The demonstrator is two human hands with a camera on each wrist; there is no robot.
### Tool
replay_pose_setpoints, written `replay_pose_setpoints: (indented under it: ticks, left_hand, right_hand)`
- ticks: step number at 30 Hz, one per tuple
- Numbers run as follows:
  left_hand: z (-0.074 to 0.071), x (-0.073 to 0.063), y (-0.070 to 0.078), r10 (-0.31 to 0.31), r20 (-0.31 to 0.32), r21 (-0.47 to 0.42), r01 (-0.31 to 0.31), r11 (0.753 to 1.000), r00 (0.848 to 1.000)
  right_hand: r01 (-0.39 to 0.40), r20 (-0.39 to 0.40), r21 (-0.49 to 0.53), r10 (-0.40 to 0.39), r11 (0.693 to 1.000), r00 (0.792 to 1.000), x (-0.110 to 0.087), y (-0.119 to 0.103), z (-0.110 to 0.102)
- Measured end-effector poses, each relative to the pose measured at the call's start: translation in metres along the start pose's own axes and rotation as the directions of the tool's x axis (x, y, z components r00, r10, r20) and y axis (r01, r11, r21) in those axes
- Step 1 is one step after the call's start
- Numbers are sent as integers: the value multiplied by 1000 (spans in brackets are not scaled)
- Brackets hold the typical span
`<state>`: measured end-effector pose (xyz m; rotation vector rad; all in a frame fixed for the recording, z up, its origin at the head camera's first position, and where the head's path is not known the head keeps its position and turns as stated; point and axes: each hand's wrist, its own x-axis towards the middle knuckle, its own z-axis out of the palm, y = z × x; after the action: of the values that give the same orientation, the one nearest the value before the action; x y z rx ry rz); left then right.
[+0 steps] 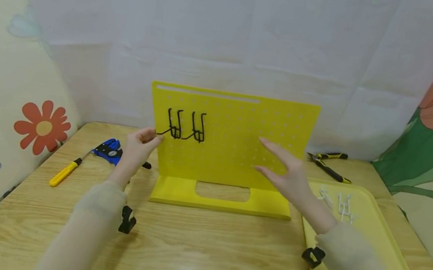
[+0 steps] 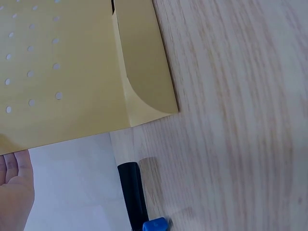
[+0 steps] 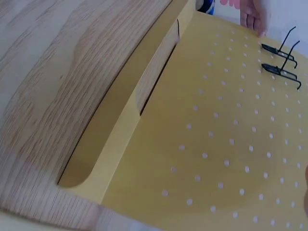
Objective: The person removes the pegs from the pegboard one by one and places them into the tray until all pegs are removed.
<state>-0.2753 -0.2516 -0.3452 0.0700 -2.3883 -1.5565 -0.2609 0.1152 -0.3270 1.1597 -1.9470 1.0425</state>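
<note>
A yellow pegboard (image 1: 229,161) stands upright on its folded base in the middle of the table. Two black wire hooks (image 1: 175,132) hang side by side on its left part, their prongs sticking out. My left hand (image 1: 136,152) grips the board's left edge beside the hooks; in the left wrist view its fingers (image 2: 17,166) pass behind the edge. In front of the board's right part is my right hand (image 1: 293,180), thumb and forefinger spread apart and nothing between them. Whether its fingertips touch the board, I cannot tell.
At the right lies a yellow tray (image 1: 368,263) with white hooks (image 1: 345,207) in it. Cutting pliers (image 1: 329,167) with black and yellow handles lie behind the tray. To the left are a yellow-handled screwdriver (image 1: 64,173) and a blue and black tool (image 1: 110,151).
</note>
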Motion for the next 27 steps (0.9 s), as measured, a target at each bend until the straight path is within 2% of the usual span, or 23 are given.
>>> replay_pose_setpoints:
  ticks: [12,20,27]
  left_hand:
    - [-2,-2,-1,-33,7,3,33,999,999]
    - [-1,-2,-1,-3,-4,-1,3,1000,1000]
    - [0,-1,-1,17,4,-23,-17,1000,1000]
  right_hand:
    - [16,37,52,-18,999,999,18,-7,41]
    - [3,69,93,-9,996,998,36,-16,60]
    - [52,87,101,-61,994,994,52,-18,79]
